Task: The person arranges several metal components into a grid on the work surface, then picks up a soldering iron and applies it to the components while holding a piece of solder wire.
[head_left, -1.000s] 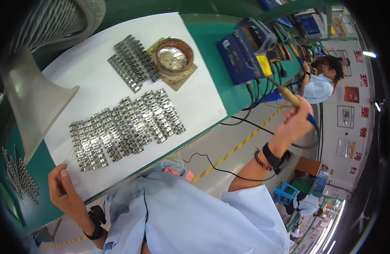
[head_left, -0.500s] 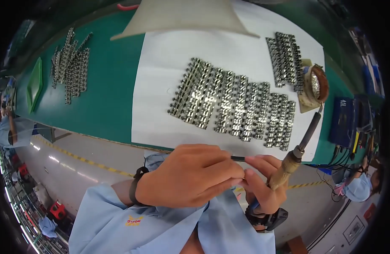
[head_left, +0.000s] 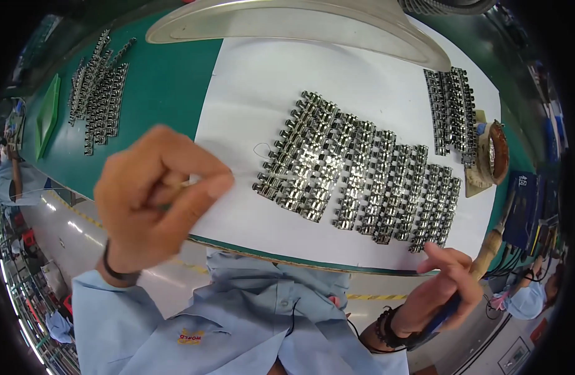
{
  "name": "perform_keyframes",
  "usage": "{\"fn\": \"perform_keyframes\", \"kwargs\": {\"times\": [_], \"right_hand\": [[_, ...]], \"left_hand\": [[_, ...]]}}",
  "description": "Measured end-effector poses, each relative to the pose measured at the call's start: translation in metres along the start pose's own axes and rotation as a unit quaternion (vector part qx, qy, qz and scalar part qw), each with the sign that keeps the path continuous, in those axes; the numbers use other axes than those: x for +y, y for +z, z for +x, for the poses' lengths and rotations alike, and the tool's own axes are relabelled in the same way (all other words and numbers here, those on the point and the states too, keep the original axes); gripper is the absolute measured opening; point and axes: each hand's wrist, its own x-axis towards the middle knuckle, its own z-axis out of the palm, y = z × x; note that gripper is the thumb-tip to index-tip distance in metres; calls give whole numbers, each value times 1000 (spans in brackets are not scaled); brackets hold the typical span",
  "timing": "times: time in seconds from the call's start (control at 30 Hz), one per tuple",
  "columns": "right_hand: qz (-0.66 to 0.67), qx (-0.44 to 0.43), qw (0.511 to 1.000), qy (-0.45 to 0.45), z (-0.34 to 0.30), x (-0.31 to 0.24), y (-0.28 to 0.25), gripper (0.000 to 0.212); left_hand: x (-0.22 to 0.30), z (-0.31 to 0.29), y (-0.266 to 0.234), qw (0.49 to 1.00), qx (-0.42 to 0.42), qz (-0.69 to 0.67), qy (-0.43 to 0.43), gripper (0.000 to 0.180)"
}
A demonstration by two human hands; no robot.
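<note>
and there it was: the right grip point(head_left: 448, 287) was closed round the soldering iron point(head_left: 488, 249), the left grip point(head_left: 161, 199) pinched shut, on what, if anything, nobody could tell. the metal strips point(head_left: 307, 139) lay rowed on the desk's white sheet point(head_left: 237, 94). it looked like a readying step; the next move seemingly called for a steady tip.
</note>
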Motion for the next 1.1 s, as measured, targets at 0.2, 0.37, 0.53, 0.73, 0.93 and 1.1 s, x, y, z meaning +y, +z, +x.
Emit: {"fn": "perform_keyframes", "kwargs": {"times": [0.2,0.37,0.53,0.73,0.93,1.1], "right_hand": [[36,63,996,51,2,-25,14,43],[207,92,970,-84,2,-6,11,41],[146,-7,989,-2,2,-25,12,34],[78,-115,985,-97,15,-39,44,17],[88,-72,993,-26,-5,-34,33,14],[56,-10,998,-23,-7,-22,30,14]], "left_hand": [[-11,38,-15,990,-130,46,-24,10],[-16,46,-16,976,-215,28,28,13],[-5,41,-1,944,-248,-8,216,19],[5,10,23,950,-172,-91,243,17],[12,2,29,950,-184,-203,150,21],[10,-28,36,941,-94,-325,-12,26]]}}
